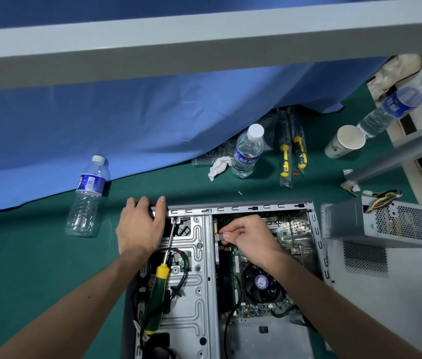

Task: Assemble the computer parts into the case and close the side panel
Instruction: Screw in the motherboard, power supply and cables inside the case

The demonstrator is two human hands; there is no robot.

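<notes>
An open computer case (261,209) lies flat on the green table, its motherboard (286,229) and CPU fan (261,282) exposed. My left hand (140,226) grips the case's far left corner, fingers curled over the rim. My right hand (248,238) reaches into the case and pinches a small grey connector (219,237) beside the metal divider. A green-and-yellow screwdriver (159,288) lies loose on the drive cage plate (194,281). The grey power supply (383,221) sits outside, right of the case, on the side panel (399,294).
Two water bottles (88,198) (247,151) stand on the table, a third (391,110) at the far right beside a paper cup (345,141). Bagged screwdrivers (291,151), crumpled tissue (219,167) and a loose screw (239,192) lie behind the case. Blue cloth (127,120) drapes the back.
</notes>
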